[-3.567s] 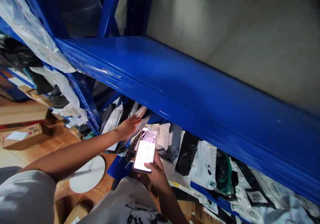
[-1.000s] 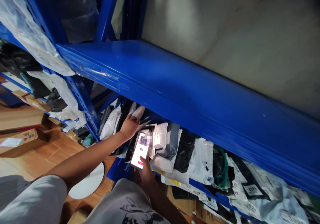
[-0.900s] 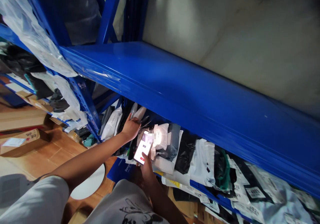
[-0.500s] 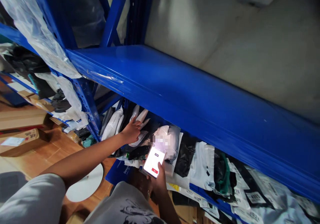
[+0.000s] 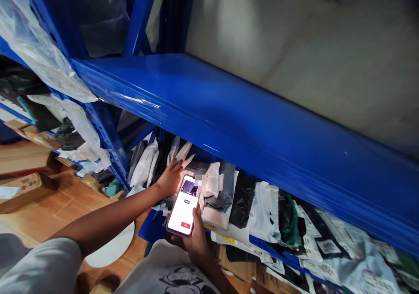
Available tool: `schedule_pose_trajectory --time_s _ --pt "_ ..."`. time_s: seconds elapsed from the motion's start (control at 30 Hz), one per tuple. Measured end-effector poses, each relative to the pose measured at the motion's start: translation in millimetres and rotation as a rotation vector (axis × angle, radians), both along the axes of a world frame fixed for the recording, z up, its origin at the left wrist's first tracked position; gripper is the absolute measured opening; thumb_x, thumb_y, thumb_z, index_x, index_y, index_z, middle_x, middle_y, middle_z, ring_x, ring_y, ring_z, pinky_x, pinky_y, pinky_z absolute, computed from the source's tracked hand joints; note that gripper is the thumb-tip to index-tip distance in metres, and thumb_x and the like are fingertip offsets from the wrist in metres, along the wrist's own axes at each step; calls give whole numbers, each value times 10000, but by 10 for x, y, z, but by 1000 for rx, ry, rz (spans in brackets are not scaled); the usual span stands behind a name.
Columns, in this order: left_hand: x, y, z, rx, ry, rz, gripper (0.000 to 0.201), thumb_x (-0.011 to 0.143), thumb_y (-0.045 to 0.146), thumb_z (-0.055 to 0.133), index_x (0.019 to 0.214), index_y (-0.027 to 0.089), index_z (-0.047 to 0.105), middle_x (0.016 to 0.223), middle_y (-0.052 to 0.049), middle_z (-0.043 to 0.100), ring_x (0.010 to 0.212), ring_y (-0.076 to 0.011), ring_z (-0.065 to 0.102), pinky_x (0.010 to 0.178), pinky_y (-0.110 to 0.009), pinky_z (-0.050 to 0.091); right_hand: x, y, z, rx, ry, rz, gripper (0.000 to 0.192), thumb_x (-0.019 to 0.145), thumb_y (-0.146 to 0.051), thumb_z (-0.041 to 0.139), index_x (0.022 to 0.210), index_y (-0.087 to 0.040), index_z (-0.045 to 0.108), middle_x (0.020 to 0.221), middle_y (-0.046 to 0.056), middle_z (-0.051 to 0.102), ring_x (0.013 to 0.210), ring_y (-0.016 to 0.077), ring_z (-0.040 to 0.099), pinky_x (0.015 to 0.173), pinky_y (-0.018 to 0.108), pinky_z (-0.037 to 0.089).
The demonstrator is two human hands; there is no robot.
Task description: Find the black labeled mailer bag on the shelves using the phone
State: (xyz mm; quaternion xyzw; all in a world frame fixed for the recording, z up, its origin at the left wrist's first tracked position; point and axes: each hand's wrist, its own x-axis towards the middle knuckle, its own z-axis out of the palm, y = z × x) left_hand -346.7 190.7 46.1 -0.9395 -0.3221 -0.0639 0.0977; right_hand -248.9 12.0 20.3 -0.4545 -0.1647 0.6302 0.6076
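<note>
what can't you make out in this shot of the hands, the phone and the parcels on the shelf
Head view:
- phone: screen text too small; top edge blurred.
- left hand: fingertips buried among the parcels; what they touch is unclear.
- parcel labels: printing mostly too small.
- blue shelf: hides the parcels' upper ends.
- right hand: palm behind the phone.

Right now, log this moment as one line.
left hand on parcels | right hand holds phone | blue shelf above

Blue shelf (image 5: 248, 123), white-screened phone (image 5: 183, 206) with red button, black, grey, white parcels (image 5: 235, 198)
</note>
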Motion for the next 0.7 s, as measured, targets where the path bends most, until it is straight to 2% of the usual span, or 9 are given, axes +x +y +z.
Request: schedule_pose_trajectory --time_s 0.07,0.2,0.37,0.47,0.7 --pt "-38 32 8 1 1 -8 245 795 240 588 917 130 770 1180 -157 668 1350 -326 399 1174 -504 228 -74 64 -15 -57 41 19 683 803 -623 583 1361 -246 469 1024 111 757 765 295 731 441 346 527" --pt "-141 129 18 22 34 -55 333 772 110 553 1042 155 744 1126 -117 706 1349 -270 424 1186 -444 242 -225 261 40 -114 126 -15 745 761 -645 609 1371 -244 459 1080 101 744 785 286 722 475 363 551" --pt "-242 248 17 39 124 -127 372 734 120 587 1075 168 731 1233 -108 665 1379 -236 397 1194 -414 254 -322 431 159 -73 135 3 714 761 -681 574 1310 -228 520 961 85 762 704 258 712 387 287 478" --pt "-284 275 32 47 99 -162 382 734 145 612 1101 152 719 1280 -122 633 1375 -251 403 1186 -433 270 -346 448 206 -57 125 23 719 758 -690 568 1294 -211 533 948 91 762 670 247 706 361 264 443" --pt "-327 261 63 55 28 -208 439 764 197 622 1200 209 673 1265 -77 650 1359 -270 421 1165 -456 282 -377 458 201 -109 151 -21 747 744 -676 593 1336 -231 497 988 92 758 700 261 715 396 306 500"
